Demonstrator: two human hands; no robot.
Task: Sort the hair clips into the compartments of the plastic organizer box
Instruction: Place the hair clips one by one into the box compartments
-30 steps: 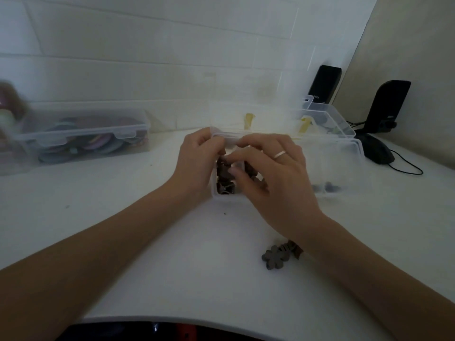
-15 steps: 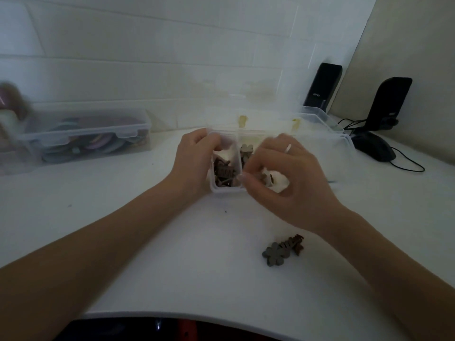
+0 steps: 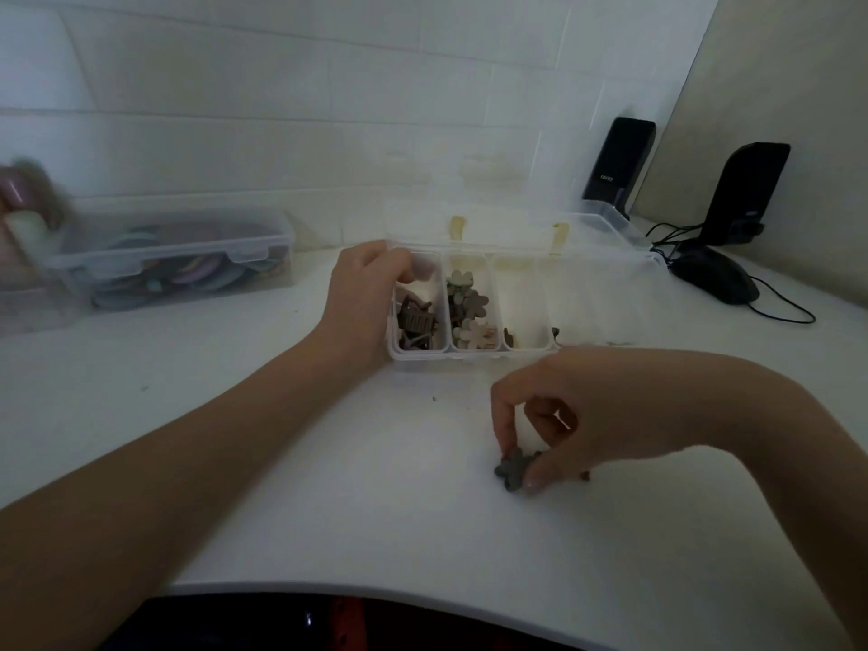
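A clear plastic organizer box (image 3: 474, 355) lies open in the middle of the white table, its lid tipped up behind. Brown claw clips (image 3: 415, 324) fill its leftmost compartment. Flower-shaped clips (image 3: 467, 305) in grey and beige fill the one beside it. My left hand (image 3: 364, 298) grips the box's left end, fingers over the rim. My right hand (image 3: 577, 415) is lower, near the front of the table, pinching a grey flower hair clip (image 3: 514, 468) that lies on the tabletop. A second small clip under that hand is mostly hidden.
A closed clear box (image 3: 178, 260) of coloured items stands at the left against the tiled wall. Two black speakers (image 3: 617, 162) and a black mouse (image 3: 714, 274) with cables sit at the right back. The table's front edge (image 3: 375, 592) curves close below.
My right hand has left the box and dropped toward the front of the table, closing on the grey flower clip. The box's compartments are now uncovered. My left hand stays on the box.
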